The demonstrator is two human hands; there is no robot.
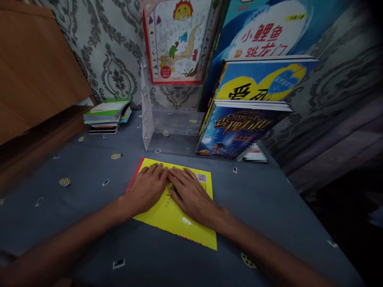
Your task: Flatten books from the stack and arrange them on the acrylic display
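Note:
A yellow book (179, 227) with a red edge along its left side lies flat on the grey patterned cloth. My left hand (151, 185) rests palm down on its upper left part, fingers stretched toward the far edge. Beside it, my right hand (190, 195) lies flat on the middle of the cover, its fingertips close to those of the left. Both hands press on the cover without gripping it. A small QR code (202, 177) shows near the book's upper right corner. The hands hide part of the cover's print.
Behind the book stands a clear tiered rack (173, 142). Its right side holds a dark blue book (230, 129), a blue and yellow book (263, 79) and taller picture books. A red-framed picture book (179, 44) stands higher up. Several thin books form a stack (107, 113) at the left.

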